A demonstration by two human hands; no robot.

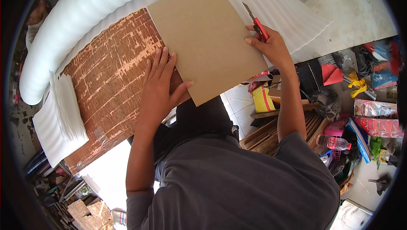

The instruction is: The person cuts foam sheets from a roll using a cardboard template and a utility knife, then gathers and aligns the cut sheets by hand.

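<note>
A tan cardboard sheet [207, 43] lies on the work surface, its left part overlapping a scored brown board [112, 85] and the rest over white foam sheet [280, 13]. My left hand [161, 77] lies flat with fingers spread on the brown board, its fingertips and thumb at the cardboard's left edge. In my right hand [271, 45] is a red box cutter [259, 27], its blade pointing up and away. The thumb of that hand rests at the cardboard's right edge.
A thick roll of white foam [85, 22] curves along the far left. Folded white foam sheets [63, 115] sit on the board's left end. To the right stands a cluttered shelf with a plastic bottle [334, 142], yellow tape-like strip [357, 84] and several packets. Wood strips [271, 134] lie below.
</note>
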